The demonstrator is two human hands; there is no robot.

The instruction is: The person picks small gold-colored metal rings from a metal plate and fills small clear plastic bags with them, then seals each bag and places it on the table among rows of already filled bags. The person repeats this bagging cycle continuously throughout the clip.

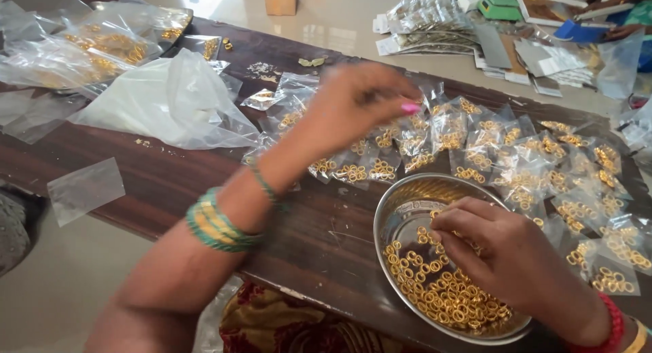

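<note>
the right hand (506, 254) pinches gold rings (445, 292) in the steel bowl (390, 210) on the bench (170, 176), seemingly counting, while the left hand (353, 105), fingers bunched, hovers blurred over filled packets (475, 156); next needs an empty packet.

The bowl (401, 210) is shiny polished metal; the rings (448, 295) in it are glossy gold-coloured metal. The packets (516, 170) are clear, crinkly plastic. The table (170, 173) is dark, smooth wood.
</note>
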